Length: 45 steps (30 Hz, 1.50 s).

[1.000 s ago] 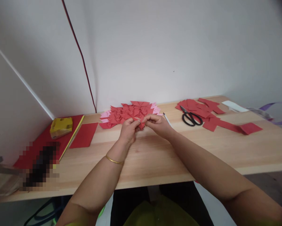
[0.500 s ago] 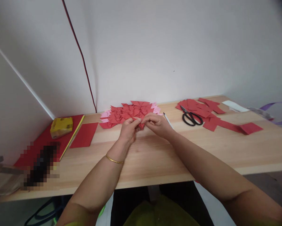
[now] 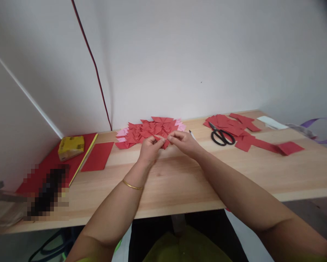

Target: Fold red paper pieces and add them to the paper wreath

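Observation:
Between my hands, above the wooden table, is a small folded red paper piece (image 3: 166,144). My left hand (image 3: 150,148) pinches it between thumb and fingers, and my right hand (image 3: 184,143) is closed on its right side, fingertips close to the left thumb. Just behind the hands lies a heap of folded red paper pieces (image 3: 144,128), with pink folded pieces (image 3: 122,133) at its edges. My fingers partly hide the held paper.
Black-handled scissors (image 3: 222,137) rest on loose red paper pieces (image 3: 227,123) at the right. A pen (image 3: 192,134) lies behind my right hand. At the left are a red sheet (image 3: 98,156) and a yellow packet (image 3: 71,147) on a larger red sheet.
My right hand has shifted slightly to the right, and its fingers have loosened a little. The left thumb now reaches slightly further right over the paper.

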{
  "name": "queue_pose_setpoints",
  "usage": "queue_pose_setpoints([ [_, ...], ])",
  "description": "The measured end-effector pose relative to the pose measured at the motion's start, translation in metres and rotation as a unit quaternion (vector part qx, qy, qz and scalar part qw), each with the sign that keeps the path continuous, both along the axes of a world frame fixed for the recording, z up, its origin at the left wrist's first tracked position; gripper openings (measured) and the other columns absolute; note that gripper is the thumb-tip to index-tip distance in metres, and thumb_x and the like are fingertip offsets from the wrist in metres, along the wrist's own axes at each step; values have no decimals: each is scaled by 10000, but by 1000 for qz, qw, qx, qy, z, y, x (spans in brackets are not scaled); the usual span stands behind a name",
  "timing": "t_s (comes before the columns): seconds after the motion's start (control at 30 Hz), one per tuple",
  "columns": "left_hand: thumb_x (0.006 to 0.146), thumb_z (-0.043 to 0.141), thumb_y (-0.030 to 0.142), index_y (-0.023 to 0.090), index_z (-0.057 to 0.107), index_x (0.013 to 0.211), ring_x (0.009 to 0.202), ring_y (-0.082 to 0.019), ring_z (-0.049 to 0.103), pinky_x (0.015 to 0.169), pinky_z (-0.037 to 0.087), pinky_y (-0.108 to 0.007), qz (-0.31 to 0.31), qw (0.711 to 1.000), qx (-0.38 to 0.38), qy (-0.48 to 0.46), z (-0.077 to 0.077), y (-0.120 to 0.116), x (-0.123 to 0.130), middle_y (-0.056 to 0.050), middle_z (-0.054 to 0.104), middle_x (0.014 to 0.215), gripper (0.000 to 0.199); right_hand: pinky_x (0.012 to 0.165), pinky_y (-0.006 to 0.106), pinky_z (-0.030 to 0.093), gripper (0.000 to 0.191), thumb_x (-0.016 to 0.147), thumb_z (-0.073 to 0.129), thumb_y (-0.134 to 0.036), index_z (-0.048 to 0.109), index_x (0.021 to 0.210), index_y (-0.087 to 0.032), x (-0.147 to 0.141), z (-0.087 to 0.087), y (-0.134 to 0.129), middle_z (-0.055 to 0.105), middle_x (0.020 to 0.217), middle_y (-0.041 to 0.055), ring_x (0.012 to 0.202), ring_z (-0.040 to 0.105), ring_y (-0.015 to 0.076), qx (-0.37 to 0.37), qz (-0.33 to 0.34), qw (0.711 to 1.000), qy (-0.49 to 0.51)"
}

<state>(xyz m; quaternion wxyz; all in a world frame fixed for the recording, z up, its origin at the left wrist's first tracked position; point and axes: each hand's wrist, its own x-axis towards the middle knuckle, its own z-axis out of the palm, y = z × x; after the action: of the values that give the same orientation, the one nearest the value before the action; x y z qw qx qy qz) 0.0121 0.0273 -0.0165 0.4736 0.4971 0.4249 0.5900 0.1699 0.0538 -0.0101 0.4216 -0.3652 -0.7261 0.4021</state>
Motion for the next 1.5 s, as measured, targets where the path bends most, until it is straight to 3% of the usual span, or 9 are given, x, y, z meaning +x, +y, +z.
queue_pose_setpoints([
  [0.27, 664, 706, 313, 147, 639, 656, 568, -107, 513, 608, 403, -257, 9, 998, 4, 59, 2, -1, -1, -9, 607, 597, 179, 571, 222, 340, 195, 786, 547, -338, 576, 711, -160, -1, -2, 0, 544, 664, -12, 599, 443, 98, 7, 18, 1000, -15],
  [0.8, 695, 672, 266, 160, 596, 614, 571, -111, 523, 650, 422, -265, -36, 999, 21, 22, -2, 0, 1, 2, 594, 568, 154, 583, 225, 336, 199, 808, 541, -333, 565, 711, -161, -1, -3, 0, 505, 653, -20, 604, 428, 99, 21, 40, 998, -35],
  [1.1, 679, 659, 257, 156, 572, 580, 543, -95, 501, 617, 414, -243, -19, 1000, 6, 10, 2, 2, -2, 17, 566, 552, 165, 756, 274, 420, 217, 838, 499, -355, 609, 853, -169, 4, -4, 4, 581, 759, 6, 741, 534, 128, -78, 123, 989, 3],
  [1.2, 703, 647, 278, 155, 599, 625, 591, -107, 526, 640, 421, -248, 6, 998, 17, 62, -1, 4, -6, 0, 605, 614, 154, 759, 273, 426, 202, 814, 507, -324, 626, 865, -170, 3, -4, 5, 606, 775, 9, 750, 549, 126, -91, 102, 991, 5],
  [1.37, 722, 627, 288, 158, 648, 695, 568, -118, 510, 589, 394, -247, 33, 973, 57, 219, -2, 1, -5, -12, 616, 611, 135, 594, 232, 369, 116, 715, 566, -280, 575, 703, -165, -2, -7, 3, 549, 656, -22, 611, 464, 104, -34, 14, 999, -10],
  [1.5, 704, 620, 224, 165, 646, 643, 524, -108, 475, 540, 352, -237, 42, 962, 83, 258, 3, -5, 1, -6, 607, 587, 90, 563, 228, 331, 82, 671, 556, -239, 539, 628, -171, -4, -7, 0, 505, 607, -33, 589, 427, 103, -26, -7, 999, -21],
])
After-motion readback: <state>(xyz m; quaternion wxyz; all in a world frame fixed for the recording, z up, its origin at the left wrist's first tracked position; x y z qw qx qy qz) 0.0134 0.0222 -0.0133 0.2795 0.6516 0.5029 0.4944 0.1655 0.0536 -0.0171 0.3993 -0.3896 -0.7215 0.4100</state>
